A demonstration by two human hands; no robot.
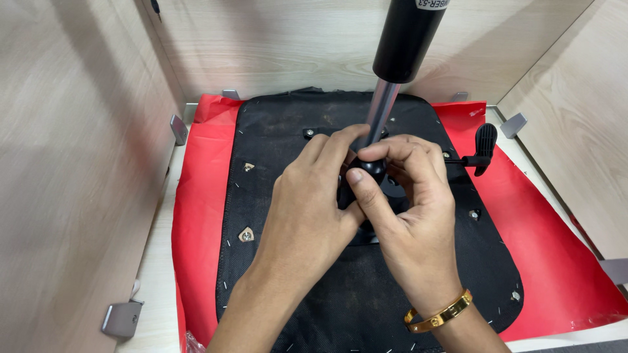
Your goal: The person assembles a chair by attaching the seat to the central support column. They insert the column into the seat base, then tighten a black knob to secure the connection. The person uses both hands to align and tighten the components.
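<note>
Left hand (307, 202): palm down, fingers curled around the base of the gas cylinder (392, 72).
Right hand (405, 209): fingers closed on the same base, thumb on top.
Gas cylinder: upright at the middle of the seat underside (281, 261).
Around: lever (484, 147) to the right, red sheet (556, 261) under the seat, wooden walls (72, 163) close on all sides.

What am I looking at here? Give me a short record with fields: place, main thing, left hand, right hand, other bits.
place: red sheet inside a wood-panelled enclosure
main thing: upturned black seat, with a gas cylinder standing from its middle
left hand: wrapped round the cylinder's base
right hand: fingers pinched at the base; gold bracelet on the wrist
other bits: black lever at the seat's right; metal brackets along the walls
</note>
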